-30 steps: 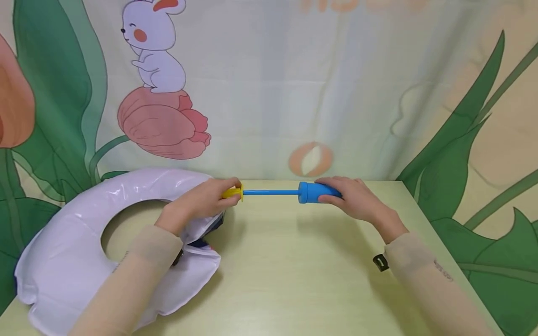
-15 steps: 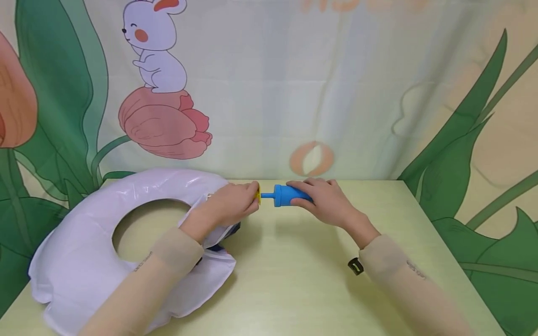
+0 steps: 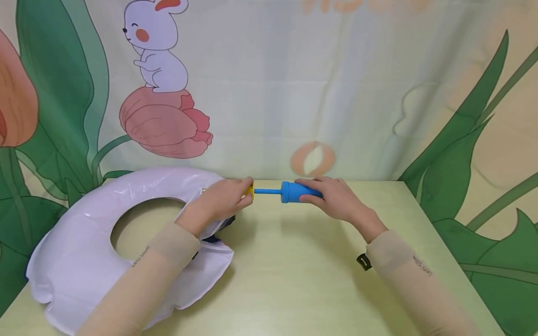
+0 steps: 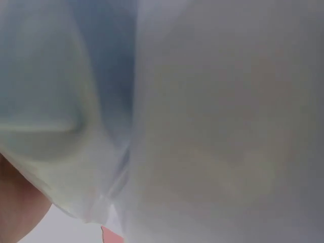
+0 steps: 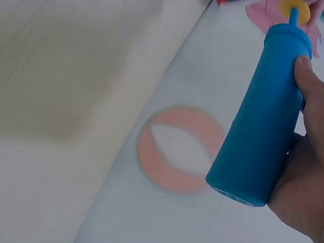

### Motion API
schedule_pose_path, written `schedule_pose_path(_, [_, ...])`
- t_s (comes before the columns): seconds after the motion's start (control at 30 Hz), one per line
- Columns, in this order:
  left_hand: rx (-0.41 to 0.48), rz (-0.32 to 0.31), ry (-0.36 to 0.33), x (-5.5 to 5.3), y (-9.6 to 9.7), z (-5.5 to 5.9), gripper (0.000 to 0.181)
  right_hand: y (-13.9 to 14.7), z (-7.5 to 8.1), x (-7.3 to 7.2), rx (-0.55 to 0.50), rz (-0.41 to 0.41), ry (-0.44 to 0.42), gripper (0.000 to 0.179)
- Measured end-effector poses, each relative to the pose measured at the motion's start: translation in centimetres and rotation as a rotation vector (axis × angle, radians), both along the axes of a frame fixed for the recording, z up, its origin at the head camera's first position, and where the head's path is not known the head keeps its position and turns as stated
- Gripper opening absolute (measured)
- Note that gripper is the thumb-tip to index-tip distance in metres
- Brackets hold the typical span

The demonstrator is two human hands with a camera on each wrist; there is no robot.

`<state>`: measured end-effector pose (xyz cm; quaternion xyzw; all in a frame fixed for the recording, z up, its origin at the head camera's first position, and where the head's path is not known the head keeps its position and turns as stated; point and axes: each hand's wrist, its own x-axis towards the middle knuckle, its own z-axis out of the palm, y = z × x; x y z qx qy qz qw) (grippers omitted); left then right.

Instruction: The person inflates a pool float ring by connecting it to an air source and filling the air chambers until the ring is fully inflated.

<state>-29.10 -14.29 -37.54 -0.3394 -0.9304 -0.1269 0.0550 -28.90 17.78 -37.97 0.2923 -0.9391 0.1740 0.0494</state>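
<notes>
Head view: a pale table [image 3: 294, 289], white ring at its left.
White ring [image 3: 75, 224]: creased, partly covered by the left sleeve [image 3: 145, 273].
Blue pump [image 3: 290, 192]: held level between the hands, above the table.
Right hand [image 3: 336, 198]: grasping the pump's body.
Left hand [image 3: 218, 200]: pinching the yellow end [image 3: 251, 190], by the ring.
Blue rod [image 3: 268, 191]: nearly swallowed half a second ago, now showing longer; likely the pump drawing apart after a push.

More blue rod [image 3: 267, 191] out again (less than at first)
</notes>
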Motion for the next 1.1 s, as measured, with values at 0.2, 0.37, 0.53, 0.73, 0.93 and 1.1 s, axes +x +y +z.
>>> schedule_pose_path(0.2, [-0.015,0.037,-0.085,-0.5,-1.6,0.5,0.009,3.5,0.2,-0.7,-0.037,-0.028,-0.054,0.057])
schedule_pose_path(0.37, [-0.019,0.046,-0.078,-0.9,-1.8,0.3,0.013,4.3,0.3,-1.0,-0.026,-0.051,-0.062,0.058])
schedule_pose_path(0.53, [-0.036,0.019,-0.032,-0.5,-0.6,0.3,0.009,2.9,0.2,-0.7,0.014,-0.040,-0.018,0.057])
schedule_pose_path(0.73, [-0.064,-0.043,0.004,0.6,1.9,0.9,0.008,-0.4,0.4,0.4,0.024,0.010,0.049,0.054])
schedule_pose_path(0.93, [-0.072,-0.050,0.019,1.2,3.3,1.2,0.013,-3.0,0.9,1.2,0.064,0.041,0.110,0.059])
schedule_pose_path(1.1, [-0.049,-0.001,-0.084,1.0,2.8,0.7,0.018,-2.6,0.6,1.0,0.115,0.018,0.100,0.065])
